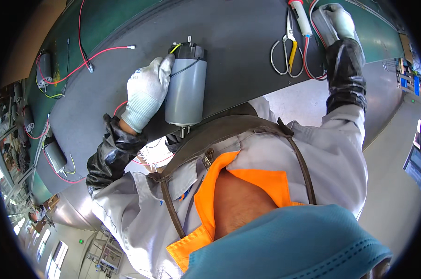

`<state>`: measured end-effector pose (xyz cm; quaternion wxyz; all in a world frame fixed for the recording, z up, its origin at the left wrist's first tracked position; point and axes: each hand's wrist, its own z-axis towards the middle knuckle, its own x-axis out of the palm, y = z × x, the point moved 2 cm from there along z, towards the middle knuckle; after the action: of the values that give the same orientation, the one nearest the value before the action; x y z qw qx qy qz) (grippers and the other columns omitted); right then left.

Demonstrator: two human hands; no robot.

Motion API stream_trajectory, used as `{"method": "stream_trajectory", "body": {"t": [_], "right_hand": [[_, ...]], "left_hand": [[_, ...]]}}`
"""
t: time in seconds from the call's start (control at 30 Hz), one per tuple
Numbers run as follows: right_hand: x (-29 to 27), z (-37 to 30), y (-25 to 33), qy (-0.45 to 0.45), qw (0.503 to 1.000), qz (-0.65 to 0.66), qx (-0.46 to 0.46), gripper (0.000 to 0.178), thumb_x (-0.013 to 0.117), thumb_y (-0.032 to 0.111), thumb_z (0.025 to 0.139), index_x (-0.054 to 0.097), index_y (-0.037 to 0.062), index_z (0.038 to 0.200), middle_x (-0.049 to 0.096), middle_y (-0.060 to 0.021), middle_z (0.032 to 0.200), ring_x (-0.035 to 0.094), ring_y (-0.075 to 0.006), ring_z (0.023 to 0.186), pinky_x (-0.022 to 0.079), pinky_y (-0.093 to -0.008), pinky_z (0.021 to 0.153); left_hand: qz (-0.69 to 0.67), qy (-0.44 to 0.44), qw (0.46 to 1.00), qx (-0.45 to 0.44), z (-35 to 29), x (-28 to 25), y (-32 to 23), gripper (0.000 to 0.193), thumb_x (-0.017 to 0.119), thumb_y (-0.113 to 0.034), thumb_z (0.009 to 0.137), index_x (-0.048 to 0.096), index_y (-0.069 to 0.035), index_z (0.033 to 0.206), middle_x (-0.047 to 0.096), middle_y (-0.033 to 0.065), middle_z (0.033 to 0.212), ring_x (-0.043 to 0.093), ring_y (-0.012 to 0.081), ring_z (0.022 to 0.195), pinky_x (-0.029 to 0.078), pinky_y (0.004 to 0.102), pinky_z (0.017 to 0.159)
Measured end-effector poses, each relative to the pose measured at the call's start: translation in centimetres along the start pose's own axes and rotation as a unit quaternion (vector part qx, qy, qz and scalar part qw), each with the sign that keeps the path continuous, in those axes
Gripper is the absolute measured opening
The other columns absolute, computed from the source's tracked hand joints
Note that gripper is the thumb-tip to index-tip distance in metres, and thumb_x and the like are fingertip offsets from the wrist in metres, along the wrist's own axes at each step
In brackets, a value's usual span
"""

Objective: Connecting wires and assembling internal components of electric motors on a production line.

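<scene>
Lying on surface point(240, 58): one grey motor point(186, 93). Done: black cap point(198, 52) on, one yellow-green wire point(175, 48) showing; work left: cannot tell. Touching motor with left hand point(150, 88); at grey box point(322, 25), right of motor, with right hand point(341, 22); cannot tell either grip's closure. Left of motor: at least three other motors point(55, 154). Right: one scissors point(292, 56), one white tool point(303, 21).

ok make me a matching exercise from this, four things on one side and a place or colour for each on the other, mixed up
1. left hand
2. right hand
3. scissors
4. collar

A. bright orange
B. at the grey object, upper right
C. just left of the white tube
D. against the big motor

Pairs: 1-D, 2-B, 3-C, 4-A
</scene>
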<state>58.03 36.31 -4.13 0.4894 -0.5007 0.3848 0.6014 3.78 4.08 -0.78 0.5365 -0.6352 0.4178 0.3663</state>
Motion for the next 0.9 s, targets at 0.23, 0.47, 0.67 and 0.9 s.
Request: {"method": "stream_trajectory", "body": {"t": [0.23,0.47,0.67,0.9], "right_hand": [[-3.3,-1.7,-2.5,-0.120,0.992,-0.041,-0.005,0.034,0.065,0.043,0.096,0.077,0.0184,0.115,0.075,-0.0108,0.113,0.071,-0.0292,0.106,0.053,-0.0363,0.091],[-15.0,-12.3,18.2,-0.174,0.847,0.502,-0.008,0.032,0.053,0.015,0.105,0.069,-0.0054,0.124,0.074,-0.0117,0.107,0.070,-0.0155,0.085,0.057,-0.0267,0.074],[-9.0,-18.3,36.3,0.306,0.545,0.777,0.081,0.038,0.066,0.020,0.099,0.062,-0.0038,0.129,0.070,-0.0183,0.117,0.073,-0.0254,0.097,0.062,-0.0360,0.077],[-5.6,-19.5,39.6,0.311,0.405,0.856,-0.075,0.034,0.065,0.012,0.100,0.060,-0.0059,0.128,0.064,-0.0294,0.130,0.069,-0.0396,0.114,0.061,-0.0482,0.094]], "left_hand": [[-0.263,0.261,0.910,-0.186,0.2,-4.0,0.1,0.066,0.053,-0.061,0.100,0.063,-0.002,0.130,0.058,0.0006,0.069,0.057,0.0085,0.052,0.046,0.0270,0.046],[-0.293,0.378,0.870,-0.118,1.8,-6.8,1.0,0.040,0.058,-0.043,0.103,0.069,-0.004,0.103,0.066,0.0032,0.072,0.059,0.0112,0.051,0.046,0.0260,0.045],[-0.312,0.367,0.855,-0.192,0.5,-7.6,1.2,0.045,0.055,-0.043,0.105,0.072,-0.001,0.102,0.066,0.0051,0.070,0.057,0.0084,0.047,0.043,0.0218,0.040],[-0.440,0.348,0.821,-0.106,-1.4,-5.8,3.3,0.048,0.046,-0.042,0.108,0.072,-0.001,0.107,0.070,0.0088,0.082,0.063,0.0098,0.059,0.049,0.0230,0.048]]}}
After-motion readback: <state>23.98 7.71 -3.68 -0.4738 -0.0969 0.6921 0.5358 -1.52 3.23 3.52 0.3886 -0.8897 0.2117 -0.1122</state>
